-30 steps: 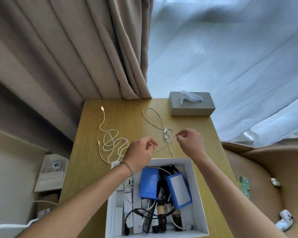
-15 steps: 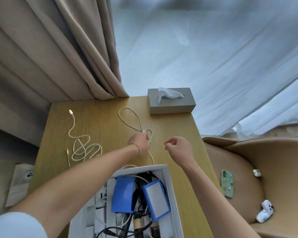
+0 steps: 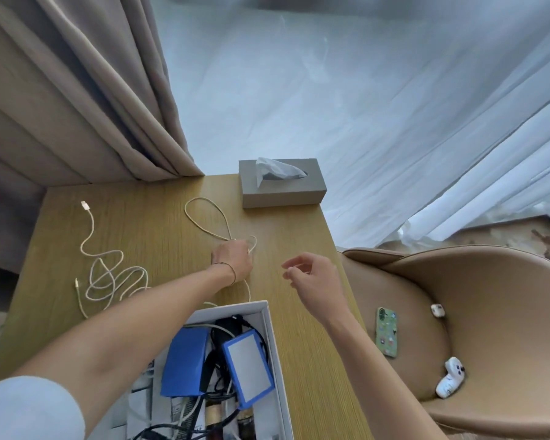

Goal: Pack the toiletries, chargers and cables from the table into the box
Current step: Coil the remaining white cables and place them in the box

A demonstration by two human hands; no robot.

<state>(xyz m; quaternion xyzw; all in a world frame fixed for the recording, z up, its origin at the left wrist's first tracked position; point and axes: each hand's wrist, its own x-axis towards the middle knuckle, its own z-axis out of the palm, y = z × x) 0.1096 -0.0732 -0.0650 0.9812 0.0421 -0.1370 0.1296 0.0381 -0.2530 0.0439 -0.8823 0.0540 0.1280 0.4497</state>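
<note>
Reaching further across the table [image 3: 299,249], the left hand [image 3: 232,257] now clamps the looped cable [image 3: 204,217] mid-table — the right hand [image 3: 315,277] hovers empty, fingers loose. A second cable [image 3: 108,274] lies near the left edge; the box [image 3: 275,350] sits at the near edge, so gathering comes next.

A grey tissue box [image 3: 282,185] sits at the far edge of my wooden table [image 3: 159,230], with a tissue sticking up from its slot. Beige curtains [image 3: 77,90] hang behind on my left, sheer white ones [image 3: 378,106] beside them. On the tan chair [image 3: 489,312] lie a green phone [image 3: 387,332] and a white toy [image 3: 451,377].
</note>
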